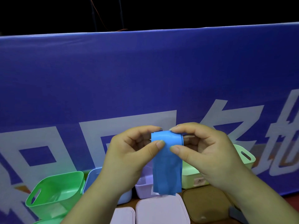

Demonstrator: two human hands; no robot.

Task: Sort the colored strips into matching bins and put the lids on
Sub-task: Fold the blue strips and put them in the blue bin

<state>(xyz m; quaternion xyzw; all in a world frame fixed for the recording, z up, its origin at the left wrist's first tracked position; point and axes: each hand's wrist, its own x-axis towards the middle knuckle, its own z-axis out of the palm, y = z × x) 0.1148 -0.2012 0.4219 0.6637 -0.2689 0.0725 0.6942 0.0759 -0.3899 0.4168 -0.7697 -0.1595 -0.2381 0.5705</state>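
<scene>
Both hands are holding a bunch of blue strips (167, 167) up in front of the camera, above the row of bins. L hand (129, 156) is pinching the top left of the bunch, its fingers (156, 147) clamping on the strips w/ thumb in front. R hand (205, 152) is gripping the top right, its fingers (177, 151) clamping on the folded-over top edge. Strips are hanging straight down, lower ends dangling in front of the lilac bin (143, 185). Green bin (55, 191) is sitting at far left w/ the light blue bin (92, 177) just beside it, partly hidden behind the L wrist. Pale yellow-green bin (244, 155) is showing behind the R hand. Nearer the camera, a big pink lid (161, 209), a small pink lid (123, 215) & a brown lid (205, 202) are lying flat. Blue banner (145, 78) w/ white characters is filling the bkgd.
</scene>
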